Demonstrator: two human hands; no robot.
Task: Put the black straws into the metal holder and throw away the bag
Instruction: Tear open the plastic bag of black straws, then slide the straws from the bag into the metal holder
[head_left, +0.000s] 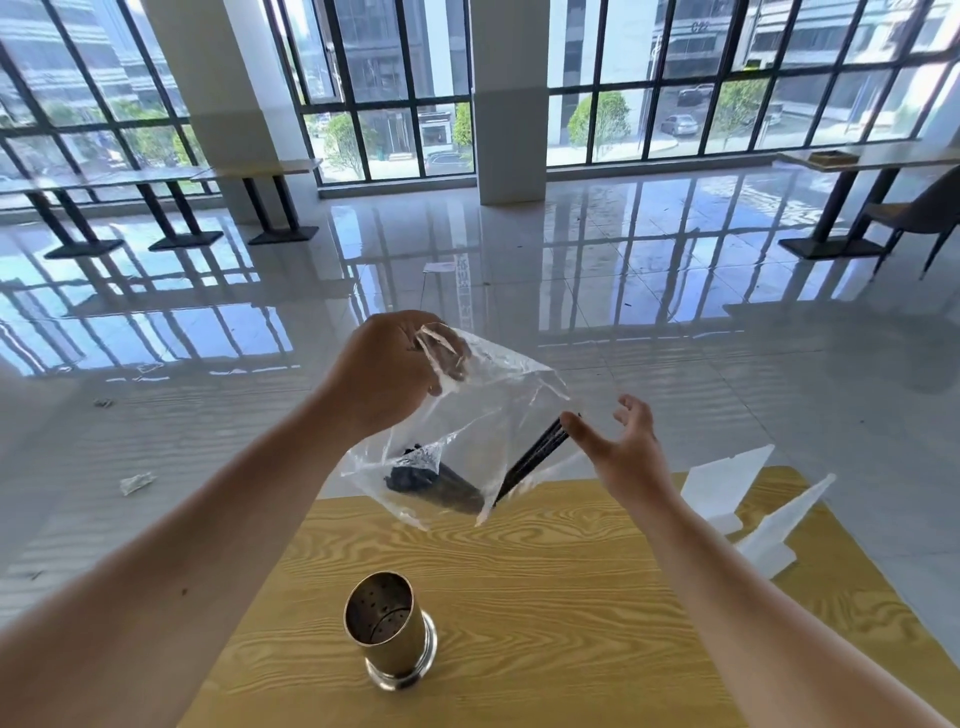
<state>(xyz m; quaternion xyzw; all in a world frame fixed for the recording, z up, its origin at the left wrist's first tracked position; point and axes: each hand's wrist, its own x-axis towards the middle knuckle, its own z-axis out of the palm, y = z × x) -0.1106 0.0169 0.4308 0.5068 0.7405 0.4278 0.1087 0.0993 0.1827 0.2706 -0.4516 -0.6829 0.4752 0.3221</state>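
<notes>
Grip is the thing to get right now. The left hand (395, 369) has the crumpled top of the clear plastic bag (498, 415) bunched in its curled fingers and lifted above the far edge of the yellow wood-grain table (571, 597). A few thin black straws (530, 460) slant up through the bag toward the right hand (623, 452). Its thumb tip meets their upper ends, while its other fingers are spread and loosely bent, closed round nothing I can see. A darker bundle (436, 480) lies in the bag's lower corner. The perforated cylindrical metal holder (389, 629) stands upright nearer the person, well apart from the bag. The straws probably need a firm pinch between thumb and forefinger, then a pull along their own slant so the film does not snag, with the left hand bracing the bag against the pull.
</notes>
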